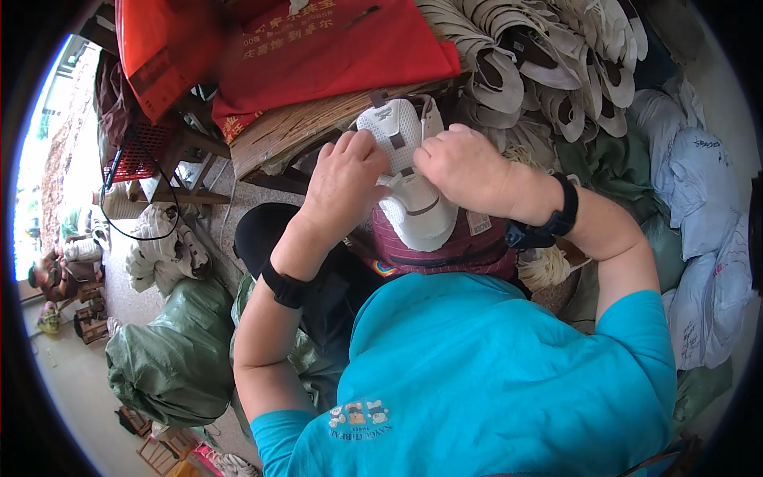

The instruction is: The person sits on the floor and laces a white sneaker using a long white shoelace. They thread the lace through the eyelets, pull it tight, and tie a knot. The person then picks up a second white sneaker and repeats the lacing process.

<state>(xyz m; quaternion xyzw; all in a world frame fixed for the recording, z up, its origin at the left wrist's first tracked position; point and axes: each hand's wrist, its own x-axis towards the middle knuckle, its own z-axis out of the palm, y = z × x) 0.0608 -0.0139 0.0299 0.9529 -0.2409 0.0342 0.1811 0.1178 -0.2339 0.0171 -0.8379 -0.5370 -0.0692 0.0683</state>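
Note:
A white mesh shoe upper (421, 213) rests on my lap over a maroon striped cloth (385, 238), its rounded toe toward me and its perforated tongue pointing away. My left hand (346, 173) is closed on the upper's left side, fingers curled at its edge. Across from it, my right hand (462, 170) pinches the right edge by the opening, also closed. Whether a lace or other small piece is between the fingers cannot be made out. Both wrists wear dark bands.
A wooden table (278, 135) ahead carries a red bag (326, 56). Stacked grey-white shoe uppers (548, 56) hang at the far right. Pale laces (548, 269) lie by my right forearm. Green sacks (171, 350) stand on the left, pale bags (699, 175) on the right.

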